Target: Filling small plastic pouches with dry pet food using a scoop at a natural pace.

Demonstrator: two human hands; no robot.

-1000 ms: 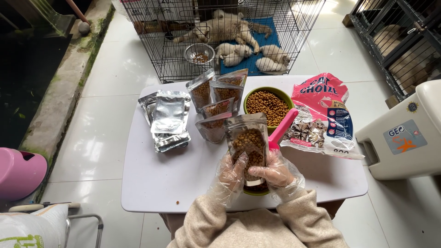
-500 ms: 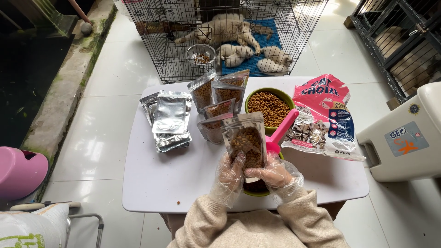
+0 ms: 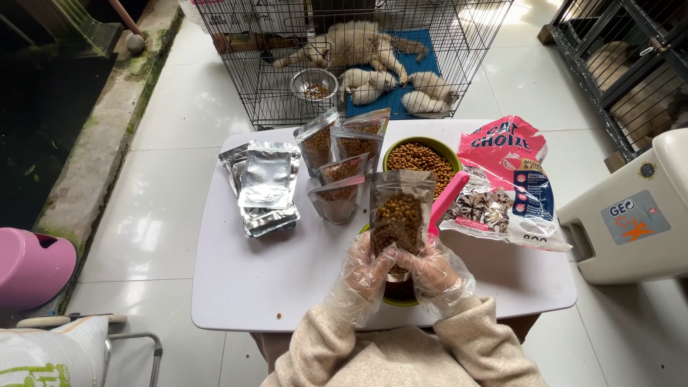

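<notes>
Two gloved hands are working at a small white table (image 3: 236, 287) standing on pale glossy floor tiles (image 3: 129, 186). Beyond the far edge of the table a wire cage (image 3: 236, 79) is housing light-furred cats lying on a blue mat, with a metal bowl (image 3: 314, 84) beside them. A second dark cage (image 3: 623, 64) is sitting at upper right, a mossy concrete kerb (image 3: 107, 136) is running along the left, and a pink tub (image 3: 29, 265) is resting below it.

The left hand (image 3: 362, 276) and the right hand (image 3: 430, 269), both in thin clear plastic gloves, are pinching the lower part of a clear pouch of brown kibble (image 3: 399, 215), holding it upright above the near middle of the table, over a green rim (contents below hidden by the hands).

Packages: four filled pouches (image 3: 340, 158) are standing clustered at table centre, just behind the held one. A stack of flat silver foil pouches (image 3: 266, 186) is lying to their left. A green bowl of kibble (image 3: 421, 158) is sitting at centre right, with a pink scoop handle (image 3: 446, 202) leaning from it. A pink, white and blue feed bag (image 3: 505, 183) is lying flat on the right side of the table. Off the table at right, a cream plastic carrier (image 3: 638, 215) is bearing a grey rectangular label with an orange mark.
</notes>
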